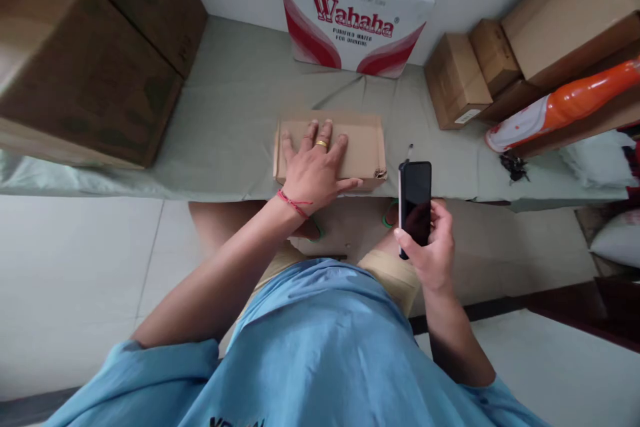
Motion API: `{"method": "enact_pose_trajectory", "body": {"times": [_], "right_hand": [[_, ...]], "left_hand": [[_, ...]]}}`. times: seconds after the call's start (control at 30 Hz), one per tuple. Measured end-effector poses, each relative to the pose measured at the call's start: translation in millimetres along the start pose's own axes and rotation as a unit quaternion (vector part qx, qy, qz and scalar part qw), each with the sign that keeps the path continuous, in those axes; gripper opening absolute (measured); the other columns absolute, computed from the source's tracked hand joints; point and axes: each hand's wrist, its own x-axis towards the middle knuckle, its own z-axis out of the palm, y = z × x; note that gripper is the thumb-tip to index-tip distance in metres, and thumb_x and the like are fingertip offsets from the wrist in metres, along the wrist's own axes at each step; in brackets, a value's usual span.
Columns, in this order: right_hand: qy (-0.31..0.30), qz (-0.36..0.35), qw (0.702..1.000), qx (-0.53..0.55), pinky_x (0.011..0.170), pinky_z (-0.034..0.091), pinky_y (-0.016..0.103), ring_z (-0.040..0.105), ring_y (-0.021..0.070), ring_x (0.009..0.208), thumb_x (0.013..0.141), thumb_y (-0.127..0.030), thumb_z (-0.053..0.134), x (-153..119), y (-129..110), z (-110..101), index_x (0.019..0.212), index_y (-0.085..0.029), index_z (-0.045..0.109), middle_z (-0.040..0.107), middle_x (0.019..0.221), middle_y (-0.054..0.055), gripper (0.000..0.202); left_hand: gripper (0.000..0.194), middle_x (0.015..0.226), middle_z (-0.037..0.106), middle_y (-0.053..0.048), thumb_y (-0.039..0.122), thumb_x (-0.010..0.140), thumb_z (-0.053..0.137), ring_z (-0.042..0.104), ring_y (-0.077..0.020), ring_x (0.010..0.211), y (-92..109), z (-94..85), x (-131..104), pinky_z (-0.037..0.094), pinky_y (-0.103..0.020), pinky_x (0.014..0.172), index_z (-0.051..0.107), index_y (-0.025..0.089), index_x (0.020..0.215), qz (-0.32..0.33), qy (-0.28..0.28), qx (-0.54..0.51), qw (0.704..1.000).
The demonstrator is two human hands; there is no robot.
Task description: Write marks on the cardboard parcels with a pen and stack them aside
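Cardboard box (361,147): one under left hand (315,170); right hand (434,247): one phone (417,197).

White-and-red cardboard Wahaha carton (356,17) at your twelve o'clock; large brown cardboard boxes (85,73) at ten; long orange-and-white plastic bottle (563,107) at two.

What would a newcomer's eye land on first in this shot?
Probably the red-and-white Wahaha carton, at the back against the wall, then the orange-and-white bottle at the right. Front and centre, the left hand lies spread on a small cardboard box, while the right hand holds a phone.
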Motion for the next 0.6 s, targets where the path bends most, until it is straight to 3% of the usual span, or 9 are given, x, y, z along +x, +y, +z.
{"method": "enact_pose_trajectory", "body": {"times": [0.27, 0.6], "right_hand": [[0.038, -0.041, 0.998, -0.036, 0.11, 0.056, 0.057, 0.067, 0.0335, 0.124, 0.074, -0.055, 0.089, -17, -8, 31, 0.148, -0.02, 0.055, 0.067, 0.135, 0.015, 0.089], [0.052, -0.116, 0.986, -0.105, 0.108, 0.059, 0.053, 0.069, 0.0322, 0.122, 0.078, -0.052, 0.087, -28, -20, 46, 0.148, -0.018, 0.055, 0.068, 0.13, 0.014, 0.084]], "left_hand": [[0.078, 0.183, 0.029, -0.019, 0.048, 0.093, 0.08, 0.016, -0.0486, 0.172, -14, -10.3, 4, 0.011, -0.085, 0.13, 0.054, 0.026, 0.163, 0.018, -0.041, -0.044, 0.998], [0.075, 0.182, 0.033, -0.02, 0.045, 0.092, 0.081, 0.018, -0.0482, 0.172, -17, -6.7, 4, 0.009, -0.086, 0.129, 0.057, 0.026, 0.16, 0.026, -0.026, -0.062, 0.997]]}}
